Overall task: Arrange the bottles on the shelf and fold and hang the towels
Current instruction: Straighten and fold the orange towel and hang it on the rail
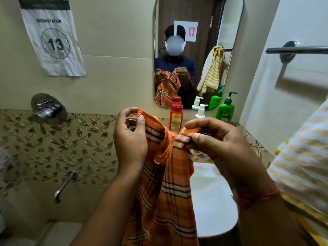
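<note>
Head view, looking down over a bathroom corner. Orange checked towel (170, 183) held up in front of the chest, hanging down from its top edge, a fold sagging between the two grips. Left hand (130, 139) pinching the top left corner between thumb and curled fingers. Right hand (213, 141) pinching the top right corner the same way, thumb on the dark-striped hem; orange thread band (257, 198) round that wrist.

Behind the towel, on a narrow shelf (248, 130) under the mirror (198, 50): red bottle (176, 117) upright, just beyond the towel's top edge; white pump bottle (201, 110) beside it; green pump bottle (225, 108) further right, all standing close in a row. Feet of the bottles hidden by the hands, so contact with the shelf hard to confirm.

Yellow striped towel (300, 157) draped at the right edge, below a metal towel bar (298, 50) on the side wall. White basin (213, 201) under the right forearm. Left wall: paper sign (53, 38) reading WORKSTATION 13, chrome valve (48, 109), spout (64, 185) lower down, leaf-patterned tile band (53, 148).
</note>
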Tool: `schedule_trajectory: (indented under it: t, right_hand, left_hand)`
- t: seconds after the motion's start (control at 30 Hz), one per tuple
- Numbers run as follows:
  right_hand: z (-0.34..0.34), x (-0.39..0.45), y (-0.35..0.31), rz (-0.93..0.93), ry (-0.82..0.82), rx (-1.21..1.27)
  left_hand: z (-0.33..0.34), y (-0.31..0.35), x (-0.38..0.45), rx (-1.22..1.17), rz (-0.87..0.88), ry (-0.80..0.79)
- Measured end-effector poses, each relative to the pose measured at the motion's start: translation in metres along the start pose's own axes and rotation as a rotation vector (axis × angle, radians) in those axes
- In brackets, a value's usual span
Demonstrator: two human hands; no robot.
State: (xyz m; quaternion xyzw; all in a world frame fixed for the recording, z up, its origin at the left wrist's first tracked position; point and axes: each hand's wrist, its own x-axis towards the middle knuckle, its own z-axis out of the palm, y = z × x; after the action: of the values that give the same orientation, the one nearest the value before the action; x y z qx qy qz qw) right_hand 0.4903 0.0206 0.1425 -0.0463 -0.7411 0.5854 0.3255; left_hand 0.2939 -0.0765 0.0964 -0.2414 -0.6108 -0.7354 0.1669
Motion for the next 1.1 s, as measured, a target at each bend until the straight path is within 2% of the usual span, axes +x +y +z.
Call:
schedule_trajectory:
  t: [0.07,0.17,0.27,0.37,0.43,0.5,0.57,0.63,0.7,0.77,0.83,0.9,0.97,1.03,1.1]
  right_hand:
    - [-0.02,-0.003,0.006,-0.018,0.137,-0.095]
    - [-0.053,-0.003,0.029,-0.016,0.499,-0.207]
    - [-0.062,0.002,0.057,0.109,0.568,-0.105]
    - [-0.059,0.007,0.075,0.196,0.606,0.13]
    - [-0.059,0.008,0.076,0.267,0.591,0.365]
    - [-0.062,0.006,0.071,0.34,0.501,0.584]
    - [-0.061,0.001,0.062,0.367,0.357,0.68]
    - [-0.055,-0.005,0.052,0.325,0.198,0.663]
    - [-0.043,-0.007,0.043,0.249,0.053,0.604]
    - [-0.026,-0.005,0.031,0.162,-0.056,0.404]
    - [-0.008,0.001,0.018,0.07,-0.095,-0.01]
    - [0.005,0.008,0.01,-0.078,-0.077,-0.534]
    - [0.017,0.014,0.005,-0.227,-0.048,-0.865]
    - [0.024,0.02,0.003,-0.247,-0.041,-0.862]
    - [0.029,0.026,0.004,-0.217,-0.05,-0.728]
  left_hand:
    - [-0.012,-0.012,0.013,-0.006,-0.031,0.104]
    - [-0.036,-0.028,0.034,-0.019,-0.116,0.258]
    - [-0.041,-0.038,0.037,-0.013,-0.16,0.255]
    - [-0.035,-0.046,0.033,-0.017,-0.218,0.197]
    - [-0.036,-0.049,0.033,-0.033,-0.287,0.16]
    - [-0.039,-0.052,0.035,-0.039,-0.325,0.147]
    - [-0.039,-0.051,0.036,-0.033,-0.332,0.127]
    - [-0.034,-0.047,0.034,-0.036,-0.319,0.097]
    - [-0.026,-0.04,0.032,-0.032,-0.298,0.071]
    - [-0.017,-0.033,0.027,-0.043,-0.276,0.033]
    - [-0.009,-0.025,0.019,-0.053,-0.272,-0.026]
    - [-0.002,-0.019,0.008,-0.056,-0.263,-0.097]
    - [0.002,-0.011,-0.003,-0.07,-0.248,-0.188]
    - [0.003,-0.001,-0.01,-0.109,-0.22,-0.267]
    - [0.002,0.009,-0.014,-0.186,-0.211,-0.342]
